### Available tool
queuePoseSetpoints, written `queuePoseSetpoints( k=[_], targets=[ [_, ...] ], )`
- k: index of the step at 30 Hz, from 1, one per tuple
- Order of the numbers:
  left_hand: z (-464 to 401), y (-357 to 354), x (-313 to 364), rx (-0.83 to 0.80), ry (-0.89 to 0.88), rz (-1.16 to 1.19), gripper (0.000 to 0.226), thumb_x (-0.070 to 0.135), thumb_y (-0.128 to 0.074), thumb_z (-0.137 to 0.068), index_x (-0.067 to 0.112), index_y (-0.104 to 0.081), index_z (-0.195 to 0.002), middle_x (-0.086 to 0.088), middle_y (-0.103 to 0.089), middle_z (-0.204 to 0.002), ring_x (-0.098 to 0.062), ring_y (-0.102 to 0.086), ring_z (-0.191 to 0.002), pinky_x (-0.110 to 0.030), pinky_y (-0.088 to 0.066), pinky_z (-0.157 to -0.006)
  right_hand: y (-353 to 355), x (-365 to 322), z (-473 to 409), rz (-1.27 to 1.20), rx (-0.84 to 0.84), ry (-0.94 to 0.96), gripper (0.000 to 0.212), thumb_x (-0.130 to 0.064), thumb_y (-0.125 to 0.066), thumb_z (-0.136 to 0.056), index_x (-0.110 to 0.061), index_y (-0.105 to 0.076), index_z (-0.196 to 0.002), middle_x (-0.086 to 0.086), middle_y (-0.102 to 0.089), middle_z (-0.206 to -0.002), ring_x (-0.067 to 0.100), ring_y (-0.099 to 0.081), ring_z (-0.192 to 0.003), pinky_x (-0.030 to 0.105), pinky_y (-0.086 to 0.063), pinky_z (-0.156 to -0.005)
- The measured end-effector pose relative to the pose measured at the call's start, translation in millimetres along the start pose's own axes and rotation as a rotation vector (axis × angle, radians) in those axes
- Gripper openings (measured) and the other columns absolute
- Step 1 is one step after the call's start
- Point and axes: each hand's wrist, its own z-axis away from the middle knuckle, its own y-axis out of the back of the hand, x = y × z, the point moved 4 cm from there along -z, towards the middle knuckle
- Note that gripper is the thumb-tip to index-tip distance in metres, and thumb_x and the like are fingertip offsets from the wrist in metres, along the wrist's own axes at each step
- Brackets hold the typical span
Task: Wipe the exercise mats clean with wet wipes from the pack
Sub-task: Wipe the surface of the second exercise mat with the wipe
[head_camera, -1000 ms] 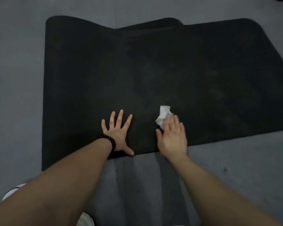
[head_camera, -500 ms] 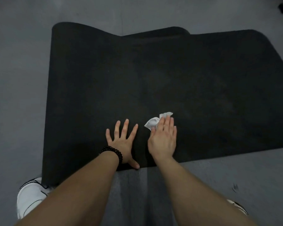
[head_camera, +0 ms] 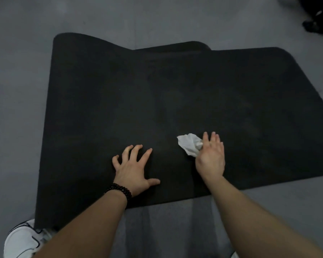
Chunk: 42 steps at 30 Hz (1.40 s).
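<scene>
A black exercise mat [head_camera: 175,90] lies spread on the grey floor, and the edge of a second black mat [head_camera: 194,44] peeks out beyond its far side. My right hand [head_camera: 211,159] lies flat on the mat near its front edge, fingers straight, pressing a crumpled white wet wipe [head_camera: 188,145] that sticks out to the left of the fingers. My left hand [head_camera: 132,170], with a black bead bracelet [head_camera: 119,190] on the wrist, rests on the mat with its fingers spread. No pack of wipes is in view.
Grey floor [head_camera: 17,90] surrounds the mats. A white shoe [head_camera: 21,239] shows at the bottom left, by the mat's near corner. Dark objects [head_camera: 317,15] sit at the top right corner.
My right hand has slid the wipe to the right, away from my left hand. The left hand stays planted, its fingers a little more arched. The view has tilted, so the mat sits lower.
</scene>
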Motion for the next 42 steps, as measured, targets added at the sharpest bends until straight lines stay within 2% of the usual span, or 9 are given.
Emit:
queuePoseSetpoints(
  k=[5,11,14,17,23,30,36,39,42],
  targets=[
    [0.6,4.2,-1.5,0.034,0.015,-0.003,0.105,0.086,-0.06,-0.072,0.048,-0.012,-0.158,0.008,-0.003,-0.166,-0.023,0.002,-0.152,-0.057,-0.009,-0.118,-16.5,-32.4,31.3,0.052,-0.069,0.176,0.06,-0.058,-0.032,-0.095,-0.047,-0.011,-0.15,0.022,0.0,-0.16,0.035,0.007,-0.148,0.048,-0.002,-0.119],
    [3.5,8.9,0.0,0.031,0.003,-0.024,0.101,0.084,-0.058,-0.076,0.047,-0.012,-0.158,0.007,-0.003,-0.166,-0.024,0.002,-0.152,-0.055,-0.012,-0.116,-15.7,-32.8,41.8,0.164,-0.147,0.517,0.064,-0.057,-0.023,-0.097,-0.034,-0.01,-0.155,0.009,-0.003,-0.163,0.022,0.006,-0.15,0.039,-0.001,-0.121],
    [3.1,11.5,-3.2,0.019,-0.022,-0.047,0.102,0.083,-0.058,-0.078,0.043,-0.011,-0.16,0.004,0.005,-0.169,-0.025,0.008,-0.154,-0.055,-0.011,-0.117,-3.6,-3.7,18.5,0.119,0.01,0.209,0.069,-0.053,-0.031,-0.094,-0.018,-0.022,-0.154,0.006,-0.025,-0.159,0.021,-0.013,-0.148,0.04,-0.015,-0.12],
    [0.7,11.2,-5.6,0.03,-0.007,-0.082,0.113,0.086,-0.056,-0.076,0.035,-0.003,-0.162,0.004,0.018,-0.169,-0.025,0.022,-0.154,-0.057,-0.003,-0.12,-2.8,5.0,19.4,0.101,0.002,0.027,0.076,-0.056,-0.032,-0.095,-0.015,-0.012,-0.155,0.009,-0.016,-0.161,0.023,-0.009,-0.149,0.043,-0.013,-0.12],
    [-8.7,4.8,-12.8,-0.021,-0.03,-0.064,0.109,0.075,-0.056,-0.083,0.032,0.004,-0.163,0.005,0.023,-0.168,-0.022,0.026,-0.153,-0.062,0.013,-0.12,-28.8,-109.5,84.2,-0.005,-0.154,0.634,0.067,-0.048,-0.038,-0.093,-0.018,-0.027,-0.152,0.001,-0.019,-0.161,0.015,-0.01,-0.149,0.04,-0.011,-0.121],
    [-13.2,11.6,-17.8,-0.018,-0.029,-0.086,0.118,0.092,-0.051,-0.073,0.036,0.003,-0.162,0.009,0.018,-0.169,-0.02,0.017,-0.155,-0.056,0.001,-0.121,-4.5,-29.1,-16.7,0.15,0.019,0.077,0.072,-0.058,-0.026,-0.093,-0.014,-0.031,-0.151,0.004,-0.024,-0.16,0.02,-0.01,-0.148,0.045,-0.009,-0.12],
    [-27.0,22.4,-32.3,0.032,-0.114,-0.081,0.114,0.082,-0.049,-0.076,0.026,-0.001,-0.163,0.005,0.014,-0.17,-0.015,0.019,-0.154,-0.052,-0.01,-0.119,-28.6,-134.7,61.8,0.044,-0.241,0.718,0.066,-0.05,-0.035,-0.092,-0.022,-0.029,-0.152,-0.002,-0.017,-0.161,0.014,-0.006,-0.149,0.039,-0.005,-0.12],
    [-31.0,20.8,-36.1,0.017,-0.124,-0.071,0.125,0.095,-0.046,-0.069,0.027,0.002,-0.163,0.007,0.016,-0.17,-0.014,0.02,-0.154,-0.051,-0.005,-0.122,-14.4,-84.8,12.4,0.158,-0.071,0.453,0.06,-0.053,-0.036,-0.091,-0.027,-0.042,-0.144,-0.004,-0.027,-0.158,0.018,-0.014,-0.147,0.046,-0.013,-0.118],
    [-37.0,22.0,-32.2,0.054,-0.094,-0.046,0.121,0.097,-0.04,-0.071,0.028,-0.002,-0.163,0.01,0.013,-0.17,-0.016,0.009,-0.155,-0.051,-0.009,-0.121,1.6,-27.9,-27.7,0.158,-0.053,0.056,0.066,-0.054,-0.027,-0.096,-0.023,-0.019,-0.154,0.001,-0.018,-0.161,0.02,-0.005,-0.149,0.049,-0.008,-0.119]
  ],
)
